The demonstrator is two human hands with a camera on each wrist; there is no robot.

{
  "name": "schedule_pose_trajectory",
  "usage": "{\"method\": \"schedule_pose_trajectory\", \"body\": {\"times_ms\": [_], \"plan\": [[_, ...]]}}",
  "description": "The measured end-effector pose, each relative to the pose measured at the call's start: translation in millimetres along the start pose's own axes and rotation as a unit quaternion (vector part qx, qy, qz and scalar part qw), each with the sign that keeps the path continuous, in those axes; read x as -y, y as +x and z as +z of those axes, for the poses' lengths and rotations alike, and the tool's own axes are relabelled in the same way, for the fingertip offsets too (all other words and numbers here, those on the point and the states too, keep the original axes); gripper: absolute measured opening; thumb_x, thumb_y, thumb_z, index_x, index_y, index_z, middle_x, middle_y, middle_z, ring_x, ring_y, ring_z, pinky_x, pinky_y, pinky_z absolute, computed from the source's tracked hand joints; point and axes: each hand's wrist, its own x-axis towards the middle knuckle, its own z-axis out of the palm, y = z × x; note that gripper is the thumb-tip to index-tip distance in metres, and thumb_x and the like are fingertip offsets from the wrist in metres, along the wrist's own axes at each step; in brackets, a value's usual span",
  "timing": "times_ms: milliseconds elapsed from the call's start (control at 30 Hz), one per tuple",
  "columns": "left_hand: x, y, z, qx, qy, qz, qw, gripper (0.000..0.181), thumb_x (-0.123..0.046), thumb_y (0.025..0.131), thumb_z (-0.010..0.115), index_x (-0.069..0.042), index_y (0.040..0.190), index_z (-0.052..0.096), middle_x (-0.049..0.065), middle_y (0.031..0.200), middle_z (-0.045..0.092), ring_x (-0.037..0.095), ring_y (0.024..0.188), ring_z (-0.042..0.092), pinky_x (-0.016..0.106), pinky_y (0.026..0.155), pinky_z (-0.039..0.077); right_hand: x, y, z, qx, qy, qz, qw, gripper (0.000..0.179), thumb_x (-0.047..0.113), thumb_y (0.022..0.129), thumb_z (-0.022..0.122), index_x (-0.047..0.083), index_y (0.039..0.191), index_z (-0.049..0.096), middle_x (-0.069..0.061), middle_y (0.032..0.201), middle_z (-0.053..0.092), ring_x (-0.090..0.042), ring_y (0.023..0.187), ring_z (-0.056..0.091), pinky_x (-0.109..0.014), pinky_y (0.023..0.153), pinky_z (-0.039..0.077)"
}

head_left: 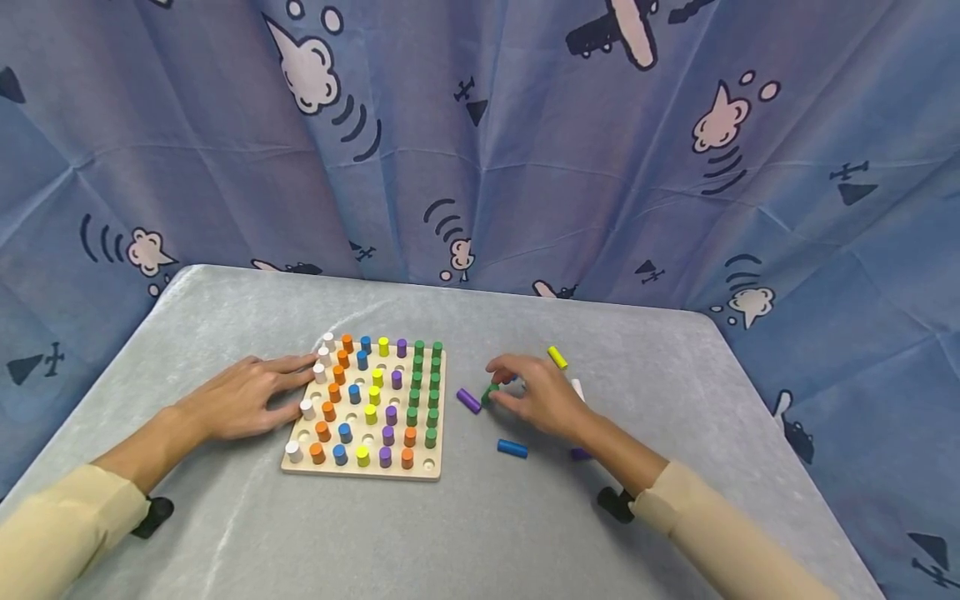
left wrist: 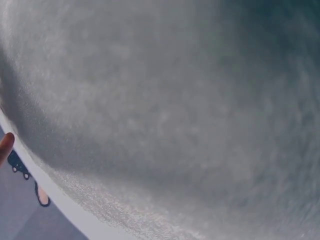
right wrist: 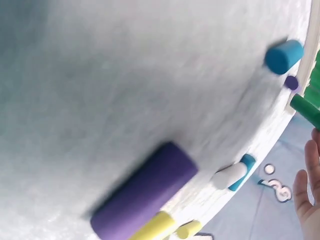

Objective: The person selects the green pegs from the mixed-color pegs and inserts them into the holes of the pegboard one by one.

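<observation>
A wooden pegboard (head_left: 345,472) lies on the grey table, with rows of white, orange, blue, yellow, purple and green pegs upright in it. Some holes show bare. My left hand (head_left: 243,398) rests at the board's left edge, fingers extended beside the white pegs. To the right of the board, my right hand (head_left: 546,398) pinches a green peg (head_left: 489,394) between thumb and fingers; in the right wrist view the green peg (right wrist: 306,111) is tilted at the fingertips. Just left of it lies a purple peg (head_left: 468,401).
Loose pegs lie around my right hand: a blue peg (head_left: 512,448) in front, a yellow peg (head_left: 557,357) behind, a partly hidden white peg (head_left: 577,389) and another purple peg (right wrist: 145,192) under the forearm. A patterned blue curtain (head_left: 510,192) hangs behind the table.
</observation>
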Motion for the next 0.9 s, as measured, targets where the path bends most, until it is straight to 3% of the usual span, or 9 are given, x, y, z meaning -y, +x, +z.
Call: {"method": "schedule_pose_trajectory", "body": {"times_ms": [167,500,900], "plan": [[0.0,-0.1,0.0,-0.002,0.000,0.004,1.0000,0.049,-0.029,0.094,0.063,-0.004,0.136,0.061,0.011,0.150,0.049,0.032,0.123,0.058,0.054,0.090,0.046,14,-4.7,-2,0.007,0.009,-0.026,0.9996,0.033,0.015,0.085,0.080,0.007,0.115,0.069,0.004,0.092,0.072,-0.012,0.086,0.066,-0.037,0.073,0.055],[1.3,-0.2,1.3,-0.009,0.000,0.012,0.9999,0.049,-0.028,0.093,0.063,-0.003,0.136,0.061,0.012,0.149,0.049,0.032,0.123,0.059,0.054,0.089,0.047,40,-11.3,1,0.034,0.056,-0.075,0.9950,0.036,0.016,0.084,0.081,0.010,0.117,0.068,0.003,0.096,0.072,-0.009,0.087,0.067,-0.036,0.074,0.056],[1.4,0.1,1.4,-0.004,0.001,0.007,1.0000,0.049,-0.029,0.094,0.063,-0.004,0.136,0.061,0.011,0.150,0.049,0.031,0.122,0.059,0.054,0.089,0.047,55,-8.4,13,0.027,0.062,-0.149,0.9865,0.036,0.020,0.082,0.084,0.005,0.111,0.070,0.002,0.091,0.073,-0.008,0.083,0.067,-0.032,0.072,0.056]]}}
